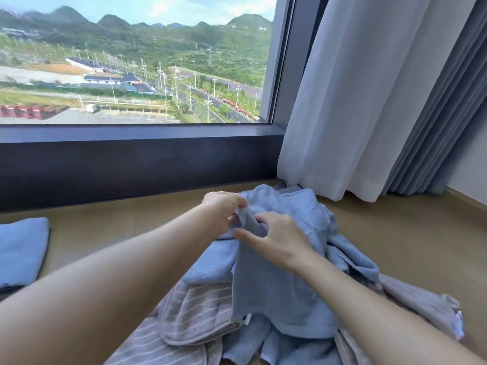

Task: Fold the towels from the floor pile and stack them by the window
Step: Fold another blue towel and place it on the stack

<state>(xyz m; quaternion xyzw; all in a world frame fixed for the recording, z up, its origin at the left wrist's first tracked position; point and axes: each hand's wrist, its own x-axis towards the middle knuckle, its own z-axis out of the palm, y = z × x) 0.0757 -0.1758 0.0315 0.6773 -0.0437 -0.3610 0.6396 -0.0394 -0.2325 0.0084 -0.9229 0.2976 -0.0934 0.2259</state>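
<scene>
Head: L hand [224, 206], R hand [279, 241] pinch blue towel [276, 299] atop pile [195, 314].

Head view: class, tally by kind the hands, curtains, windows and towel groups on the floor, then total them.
Hands: 2, left hand and right hand, both gripping a blue towel
Curtains: 2, white sheer curtain and blue-grey curtain
Windows: 1, window
Towel groups: 2, loose pile and folded blue stack
Total: 7
</scene>
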